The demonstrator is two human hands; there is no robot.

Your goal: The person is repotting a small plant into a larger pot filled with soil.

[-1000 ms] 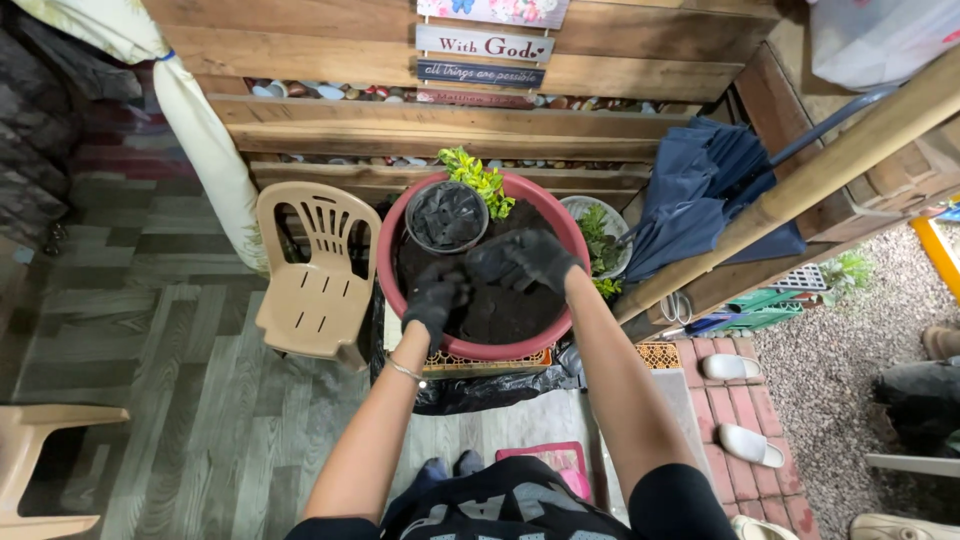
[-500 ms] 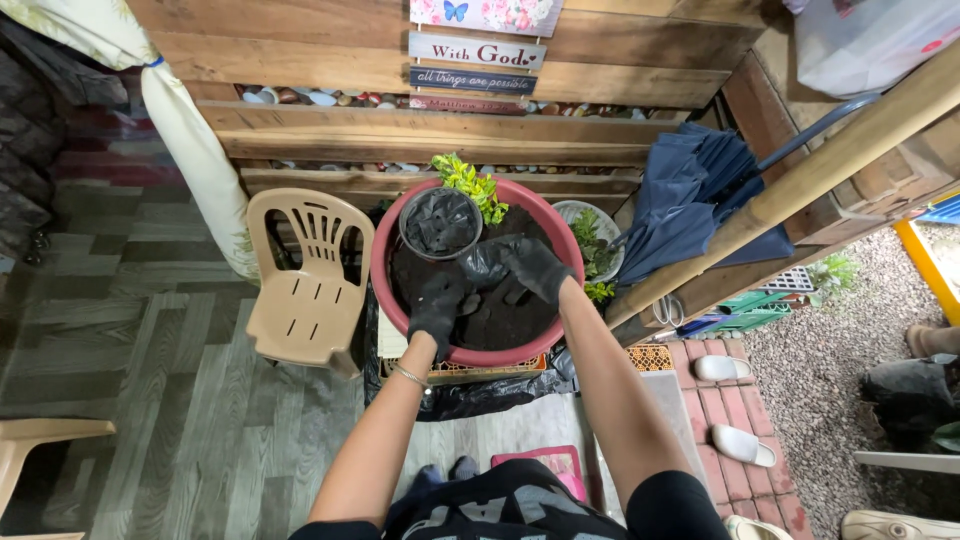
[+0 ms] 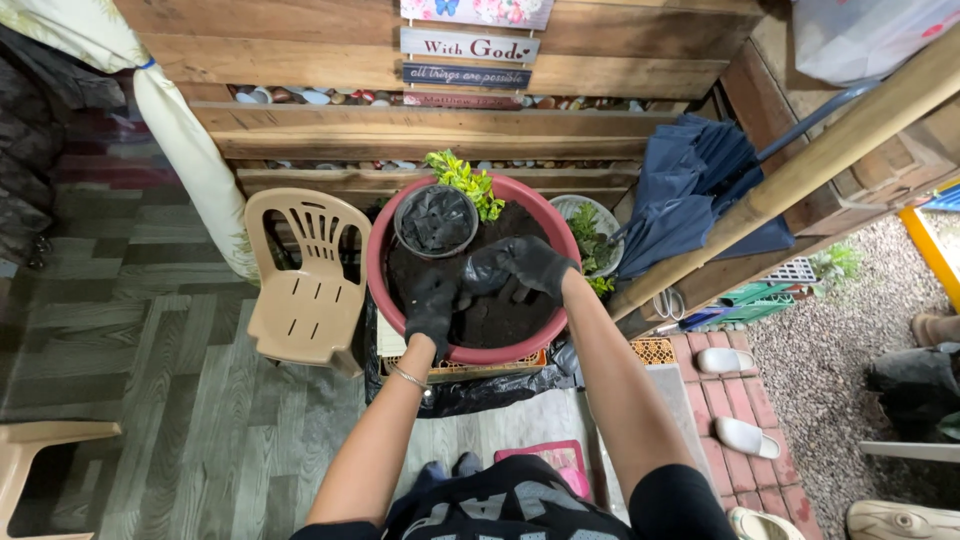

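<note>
Both gloved hands shifted lower in basin [image 3: 378, 250] since earlier frame. Left hand [image 3: 433, 306] curled on soil [image 3: 500, 318]; right hand [image 3: 535, 265] clutching soil. One black pot [image 3: 436, 220] inside basin, one chair [image 3: 305, 280] beside.

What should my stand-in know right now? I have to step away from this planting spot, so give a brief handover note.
Left hand: black glove, fingers down on the dark soil at the near left of the red basin.
Right hand: black glove, over the soil at the basin's middle, next to a dark crumpled piece; whether it grips it cannot be told.
Small black pot sits at the basin's far side, a leafy green plant just behind it.
Done: basin holds soil.
Left: the plant is not in the black pot.
</note>
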